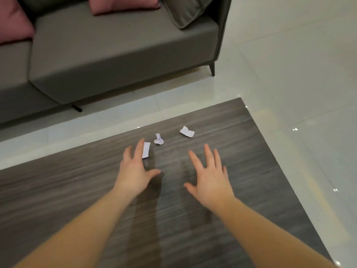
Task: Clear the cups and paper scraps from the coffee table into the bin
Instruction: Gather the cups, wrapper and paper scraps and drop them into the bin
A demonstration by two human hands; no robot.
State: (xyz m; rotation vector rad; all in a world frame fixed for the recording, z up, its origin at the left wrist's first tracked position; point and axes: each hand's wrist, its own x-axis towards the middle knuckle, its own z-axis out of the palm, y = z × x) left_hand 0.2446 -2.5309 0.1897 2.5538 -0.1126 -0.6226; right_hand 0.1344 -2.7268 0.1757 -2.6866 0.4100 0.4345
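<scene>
Three white paper scraps lie near the far edge of the dark wood-grain coffee table (pixel 251 171). A flat folded scrap (pixel 146 150) sits right beside the fingertips of my left hand (pixel 135 170), which is spread open above the table and holds nothing. A small twisted scrap (pixel 158 139) lies just beyond it. A crumpled scrap (pixel 187 131) lies farther right, ahead of my right hand (pixel 209 177), which is also open with fingers apart. No cups and no bin are in view.
A grey sofa (pixel 108 59) with pink cushions (pixel 123 4) stands beyond the table across a strip of glossy white floor tiles (pixel 289 64). The table's right corner ends near the sofa leg (pixel 212 69).
</scene>
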